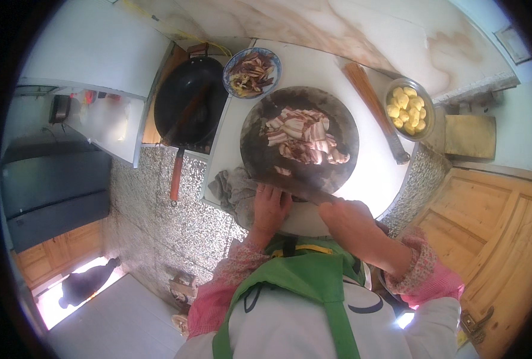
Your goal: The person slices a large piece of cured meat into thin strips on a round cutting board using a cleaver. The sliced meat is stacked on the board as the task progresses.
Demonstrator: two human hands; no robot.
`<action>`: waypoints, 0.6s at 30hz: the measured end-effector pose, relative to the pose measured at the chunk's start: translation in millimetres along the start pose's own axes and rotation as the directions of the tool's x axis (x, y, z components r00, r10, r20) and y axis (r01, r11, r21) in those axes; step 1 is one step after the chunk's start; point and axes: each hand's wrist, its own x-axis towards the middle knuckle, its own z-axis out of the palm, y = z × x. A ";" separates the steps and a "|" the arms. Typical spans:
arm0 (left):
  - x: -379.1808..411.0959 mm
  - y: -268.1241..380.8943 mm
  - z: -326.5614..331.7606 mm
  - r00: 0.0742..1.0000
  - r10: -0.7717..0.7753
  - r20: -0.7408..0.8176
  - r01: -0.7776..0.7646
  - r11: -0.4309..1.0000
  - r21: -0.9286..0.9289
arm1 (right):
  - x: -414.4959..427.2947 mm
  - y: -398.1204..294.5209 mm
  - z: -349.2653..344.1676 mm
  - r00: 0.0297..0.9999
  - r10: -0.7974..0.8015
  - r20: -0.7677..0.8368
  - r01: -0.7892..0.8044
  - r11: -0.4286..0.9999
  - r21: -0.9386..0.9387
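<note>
My right hand [346,222] grips a long knife [306,190], its blade lying across the near edge of a round, dark chopping board [257,139]. Close against the blade's left part is my left hand [270,208], fingers together and pointing away from me. Whether those fingers press the blade or the board's rim cannot be made out. Sliced fatty meat, like bacon or pork belly [304,130], is heaped in the middle of the board. One small slice [283,171] lies apart, nearer the knife. A crumpled grey cloth [239,190] is beside my left hand.
Behind the board stands a blue-rimmed plate [272,85] of cut pieces. To the left is a black wok [171,98] with a wooden handle [176,177]. A bamboo brush [369,96] and a metal bowl [389,92] of peeled potatoes lie right. A wooden door [494,233] is beyond.
</note>
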 end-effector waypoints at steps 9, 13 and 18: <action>-9.1 -9.6 8.5 0.999 -0.028 -0.031 0.027 0.998 -0.054 | 3.5 -5.7 -15.5 0.994 0.020 0.109 -0.013 0.998 -0.064; -12.1 -12.8 11.0 0.999 -0.046 -0.021 0.044 0.997 -0.071 | 3.6 -3.3 -17.3 0.997 -0.008 0.081 0.011 0.999 -0.030; -10.0 -14.6 13.9 0.997 -0.066 -0.043 0.062 0.993 -0.099 | 22.1 5.6 -9.9 0.995 -0.049 0.086 0.038 0.991 0.126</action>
